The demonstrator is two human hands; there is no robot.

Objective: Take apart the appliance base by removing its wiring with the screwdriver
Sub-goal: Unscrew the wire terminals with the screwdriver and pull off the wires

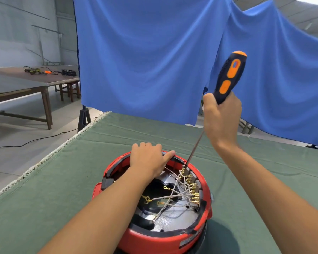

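- Right hand (pixel 221 116) clenches the screwdriver (pixel 228 77), tip on a terminal screw (pixel 184 168).
- Left hand (pixel 149 158) lies flat, steadying the base (pixel 206 213) (press firmly).
- Keep the shaft square to the screw.

Head-worn view, forward-down, close

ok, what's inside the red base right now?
Inside the red base: white wires running to a row of brass terminals along the right wall, over a silver plate. The screwdriver tip sits at the top terminal. The left forearm covers the left interior.
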